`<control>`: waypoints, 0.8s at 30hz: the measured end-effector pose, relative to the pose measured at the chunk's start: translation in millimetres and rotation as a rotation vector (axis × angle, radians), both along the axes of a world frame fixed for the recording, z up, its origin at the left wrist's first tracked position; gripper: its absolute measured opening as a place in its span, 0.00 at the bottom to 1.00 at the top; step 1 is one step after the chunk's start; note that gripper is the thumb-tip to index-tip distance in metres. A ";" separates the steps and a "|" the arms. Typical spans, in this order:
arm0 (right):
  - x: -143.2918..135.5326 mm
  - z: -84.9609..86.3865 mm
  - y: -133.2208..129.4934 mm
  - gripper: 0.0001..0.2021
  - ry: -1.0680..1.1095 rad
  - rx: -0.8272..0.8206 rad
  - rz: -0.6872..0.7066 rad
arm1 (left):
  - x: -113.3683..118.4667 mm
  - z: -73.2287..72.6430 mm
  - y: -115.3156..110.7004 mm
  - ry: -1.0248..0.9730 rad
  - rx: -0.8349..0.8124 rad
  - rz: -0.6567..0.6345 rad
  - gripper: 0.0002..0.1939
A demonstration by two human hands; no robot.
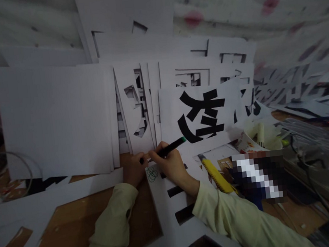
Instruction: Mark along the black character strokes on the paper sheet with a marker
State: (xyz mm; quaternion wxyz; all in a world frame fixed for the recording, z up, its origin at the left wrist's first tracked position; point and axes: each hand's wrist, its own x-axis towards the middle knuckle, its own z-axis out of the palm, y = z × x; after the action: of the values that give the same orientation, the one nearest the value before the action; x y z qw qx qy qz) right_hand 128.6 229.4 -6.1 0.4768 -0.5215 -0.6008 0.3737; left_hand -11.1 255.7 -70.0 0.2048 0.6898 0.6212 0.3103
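Note:
In my right hand (171,166) is a black marker (169,148) with a green end, gripped like a writing tool with its green end up and to the right. Beside it my left hand (134,168) is closed around what looks like a black marker cap (142,161), mostly hidden by the fingers. Both hands meet near the top corner of a white cut-out sheet (165,206). A green looped flower doodle (151,174) is drawn on that corner. Behind the hands, a white sheet with a black character (207,110) stands upright.
Several white boards (54,120) with cut-outs lean against the flowered cloth at the back. To the right lie a yellow utility knife (218,175), a paper tub (257,138) and a clear plastic tray (315,169). White offcuts (11,212) cover the left of the brown table (73,233).

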 end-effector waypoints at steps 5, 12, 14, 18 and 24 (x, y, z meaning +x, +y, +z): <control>-0.6 -2.3 0.0 0.12 -0.007 -0.033 0.057 | -0.9 -2.4 1.5 -0.007 -0.003 -0.015 0.10; -1.5 -3.8 0.1 0.12 -0.072 -0.035 0.079 | -0.2 -1.4 0.1 -0.014 -0.010 -0.005 0.13; -1.7 -2.2 -0.4 0.11 -0.085 -0.031 0.080 | 0.2 -0.7 -0.3 -0.016 -0.012 -0.004 0.13; -0.8 2.6 -1.8 0.12 -0.007 -0.036 0.047 | 0.9 1.1 -0.9 -0.008 -0.012 0.011 0.11; 0.7 7.3 -3.5 0.13 0.085 -0.047 0.012 | 1.8 2.3 -1.8 -0.006 -0.008 0.026 0.11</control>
State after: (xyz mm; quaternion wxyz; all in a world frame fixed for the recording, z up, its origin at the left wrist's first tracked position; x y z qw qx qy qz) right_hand 129.2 225.8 1.2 0.4873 -0.5125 -0.5744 0.4123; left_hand -9.3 253.9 -67.7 0.2055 0.6798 0.6309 0.3125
